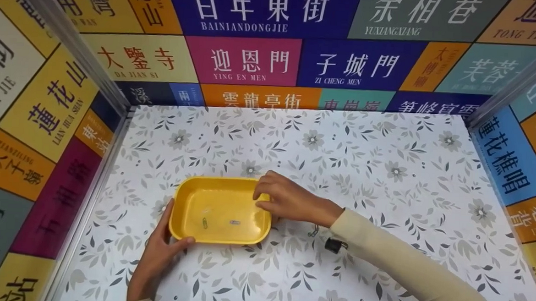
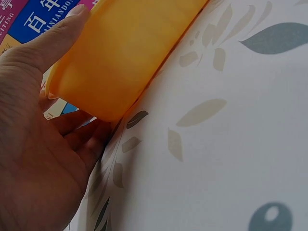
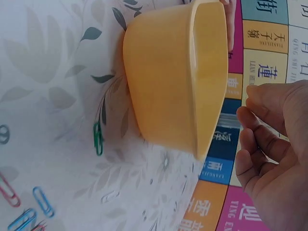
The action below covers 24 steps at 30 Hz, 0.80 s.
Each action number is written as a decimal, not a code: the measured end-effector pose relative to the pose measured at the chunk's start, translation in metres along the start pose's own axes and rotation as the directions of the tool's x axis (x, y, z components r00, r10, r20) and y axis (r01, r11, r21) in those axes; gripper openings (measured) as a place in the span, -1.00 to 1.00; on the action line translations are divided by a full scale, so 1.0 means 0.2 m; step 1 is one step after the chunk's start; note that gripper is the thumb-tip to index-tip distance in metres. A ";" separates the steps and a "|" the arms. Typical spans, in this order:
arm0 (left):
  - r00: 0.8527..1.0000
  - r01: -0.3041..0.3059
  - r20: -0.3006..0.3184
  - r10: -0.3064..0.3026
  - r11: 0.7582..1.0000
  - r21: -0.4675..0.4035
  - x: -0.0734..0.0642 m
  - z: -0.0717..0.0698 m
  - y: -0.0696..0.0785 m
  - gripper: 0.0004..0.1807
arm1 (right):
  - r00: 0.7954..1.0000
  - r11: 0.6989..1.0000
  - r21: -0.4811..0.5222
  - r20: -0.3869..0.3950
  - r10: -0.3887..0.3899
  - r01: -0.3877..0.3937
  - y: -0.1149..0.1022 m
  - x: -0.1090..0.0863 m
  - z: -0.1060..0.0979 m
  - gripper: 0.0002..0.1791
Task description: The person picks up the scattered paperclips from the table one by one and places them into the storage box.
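Note:
A yellow plastic basin (image 1: 222, 185) stands on the table with a few paper clips inside, among them a green paper clip (image 1: 204, 223) and a pale one. My left hand (image 1: 164, 243) grips the basin's left end, thumb over the near rim and fingers along the outer wall. Over the right rim hovers my right hand (image 1: 288, 197), its fingers loosely curled with a gap to the thumb; nothing shows between them in the right wrist view. On the table beside the basin lie a green paper clip (image 3: 97, 138), a blue paper clip (image 3: 44, 202) and several more, largely hidden by my right arm in the head view.
A white tabletop (image 1: 364, 146) with a leaf-and-flower print spreads around the basin. Panels with coloured street-name signs (image 1: 250, 60) enclose it at the back and both sides. A small black clip (image 1: 334, 245) is by my right sleeve.

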State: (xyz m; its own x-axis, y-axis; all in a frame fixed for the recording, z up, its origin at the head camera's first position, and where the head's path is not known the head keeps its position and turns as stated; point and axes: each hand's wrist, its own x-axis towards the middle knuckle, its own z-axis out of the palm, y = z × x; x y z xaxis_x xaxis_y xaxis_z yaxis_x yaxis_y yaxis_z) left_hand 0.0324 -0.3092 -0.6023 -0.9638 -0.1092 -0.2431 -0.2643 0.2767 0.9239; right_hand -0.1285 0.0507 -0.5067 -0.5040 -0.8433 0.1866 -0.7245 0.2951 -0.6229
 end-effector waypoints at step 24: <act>0.990 0.140 0.025 -0.140 0.990 0.030 0.02 -0.01 0.03 0.38 | 0.948 0.961 0.112 -0.165 0.271 -0.254 0.26 -0.35 -0.06 -0.95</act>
State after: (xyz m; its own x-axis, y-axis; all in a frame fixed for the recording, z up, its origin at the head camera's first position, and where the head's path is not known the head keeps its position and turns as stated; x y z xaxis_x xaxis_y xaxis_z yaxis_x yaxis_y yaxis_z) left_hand 0.0272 -0.3089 -0.5966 -0.9177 -0.1227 -0.3777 -0.3972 0.2874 0.8716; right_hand -0.1363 0.1309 -0.5430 -0.7516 -0.6459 0.1338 -0.5149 0.4477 -0.7310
